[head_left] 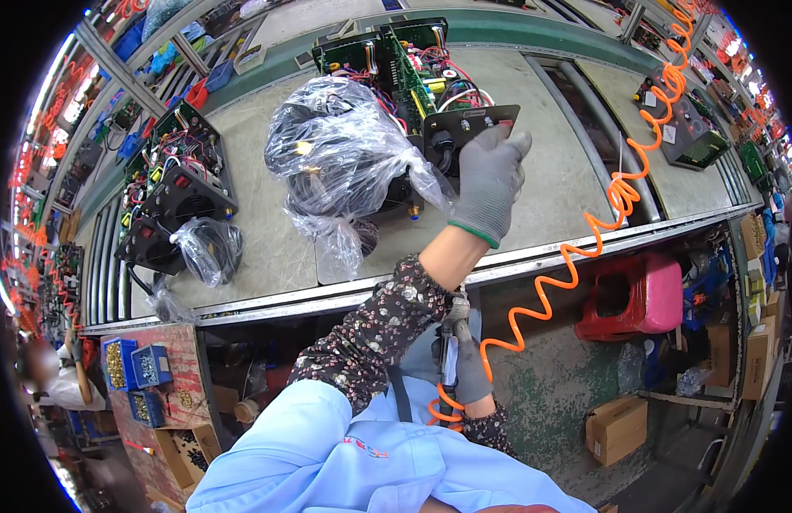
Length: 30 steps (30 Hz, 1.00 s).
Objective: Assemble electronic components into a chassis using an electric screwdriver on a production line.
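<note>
My left hand (488,184), in a grey glove with a green cuff, reaches over the bench to the black metal panel (464,120) of an electronic unit. Its bent fingertips touch the panel near its right corner; whatever they pinch is too small to tell. Green circuit boards (402,77) and coloured wires stand behind the panel. Beside it lies a clear plastic bag (332,154) with black cable inside. Low by my body, my right hand (473,372), also gloved, is closed around a slim air screwdriver (450,359), partly hidden, with an orange coiled hose (543,312).
More open units (178,179) with a bagged cable sit at the left. Another unit (695,128) is across the rollers (584,111) at the right. Below the bench are a pink stool (635,295) and a cardboard box (617,429). Blue bins (150,366) of screws stand lower left.
</note>
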Available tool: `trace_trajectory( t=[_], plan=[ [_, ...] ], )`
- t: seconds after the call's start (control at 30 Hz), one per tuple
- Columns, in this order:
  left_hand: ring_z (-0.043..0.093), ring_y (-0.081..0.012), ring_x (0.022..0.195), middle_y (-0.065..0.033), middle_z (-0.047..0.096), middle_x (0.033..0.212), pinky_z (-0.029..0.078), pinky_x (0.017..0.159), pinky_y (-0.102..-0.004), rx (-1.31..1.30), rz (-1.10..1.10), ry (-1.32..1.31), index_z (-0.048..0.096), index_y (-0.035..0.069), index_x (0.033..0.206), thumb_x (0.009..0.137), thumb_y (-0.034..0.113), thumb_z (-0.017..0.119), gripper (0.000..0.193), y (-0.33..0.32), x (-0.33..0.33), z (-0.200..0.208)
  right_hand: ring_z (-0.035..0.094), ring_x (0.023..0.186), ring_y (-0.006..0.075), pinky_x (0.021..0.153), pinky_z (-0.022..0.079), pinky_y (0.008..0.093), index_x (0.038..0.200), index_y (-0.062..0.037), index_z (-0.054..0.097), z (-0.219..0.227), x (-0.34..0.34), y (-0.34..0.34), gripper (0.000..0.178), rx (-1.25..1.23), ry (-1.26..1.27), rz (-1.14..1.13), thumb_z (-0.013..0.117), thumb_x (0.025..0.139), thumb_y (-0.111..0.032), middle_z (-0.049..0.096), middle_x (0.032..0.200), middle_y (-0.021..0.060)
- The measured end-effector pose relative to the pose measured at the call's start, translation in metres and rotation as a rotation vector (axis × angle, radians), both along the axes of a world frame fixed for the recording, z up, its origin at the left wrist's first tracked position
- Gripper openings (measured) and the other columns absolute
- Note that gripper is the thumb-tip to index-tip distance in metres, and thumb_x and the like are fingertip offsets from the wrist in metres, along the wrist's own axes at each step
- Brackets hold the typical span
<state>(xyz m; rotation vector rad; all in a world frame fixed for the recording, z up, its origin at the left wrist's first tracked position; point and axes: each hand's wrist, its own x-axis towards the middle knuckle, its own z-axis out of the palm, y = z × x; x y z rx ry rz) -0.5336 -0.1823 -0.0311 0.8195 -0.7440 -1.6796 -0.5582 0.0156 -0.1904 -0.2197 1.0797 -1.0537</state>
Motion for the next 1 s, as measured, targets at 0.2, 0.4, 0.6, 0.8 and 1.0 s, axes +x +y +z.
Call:
trace_trajectory(
  t=[0.2, 0.4, 0.6, 0.8, 1.0],
  plan=[
    [0.037, 0.0000, 0.051, 0.0046, 0.042, 0.058, 0.028, 0.041, -0.0162, -0.426, 0.225, -0.090, 0.053, -0.002, 0.097, 0.078, 0.010, 0.056, 0.023, 0.032, 0.011, 0.045, 0.047, 0.051, 0.0086, 0.044, 0.037, 0.0199, 0.088, -0.0107, 0.052, 0.013, 0.002, 0.002, 0.036, -0.036, -0.026, 0.021, 0.048, 0.083, -0.046, 0.050, 0.062, -0.0013],
    [0.045, -0.0100, 0.055, -0.0037, 0.047, 0.071, 0.038, 0.049, -0.0196, 0.495, -0.137, 0.286, 0.049, -0.002, 0.101, 0.082, 0.009, 0.044, 0.022, 0.081, 0.025, -0.069, 0.044, 0.062, 0.0065, 0.055, 0.036, 0.0205, 0.096, -0.0068, 0.051, 0.002, -0.007, 0.009, 0.029, -0.174, 0.092, 0.016, 0.049, 0.085, -0.034, 0.048, 0.073, -0.0023],
    [0.053, -0.0129, 0.070, -0.0172, 0.055, 0.098, 0.047, 0.061, -0.0226, 0.300, -0.107, 0.179, 0.044, -0.007, 0.106, 0.081, 0.002, 0.040, 0.027, 0.080, 0.093, -0.107, 0.046, 0.061, 0.0068, 0.052, 0.037, 0.0200, 0.104, -0.0037, 0.047, 0.057, -0.044, 0.017, 0.040, -0.221, 0.314, 0.213, 0.059, 0.072, -0.024, 0.049, 0.074, -0.0006],
    [0.054, -0.0152, 0.070, -0.0214, 0.055, 0.097, 0.044, 0.054, -0.0191, 0.243, -0.193, 0.381, 0.040, -0.008, 0.110, 0.090, 0.014, 0.040, 0.030, 0.064, 0.128, -0.127, 0.047, 0.063, 0.0086, 0.055, 0.039, 0.0213, 0.105, 0.0002, 0.044, 0.086, -0.063, 0.032, 0.047, -0.202, 0.336, 0.468, 0.062, 0.068, -0.023, 0.051, 0.074, 0.0027],
    [0.052, -0.0118, 0.061, -0.0220, 0.055, 0.099, 0.042, 0.050, -0.0185, 0.356, -0.085, 0.312, 0.042, -0.006, 0.108, 0.091, 0.015, 0.040, 0.027, 0.071, 0.120, -0.107, 0.047, 0.061, 0.0085, 0.054, 0.041, 0.0233, 0.103, 0.0012, 0.045, 0.087, -0.051, 0.041, 0.051, -0.207, 0.307, 0.472, 0.068, 0.069, -0.029, 0.050, 0.076, 0.0036]
  ],
)
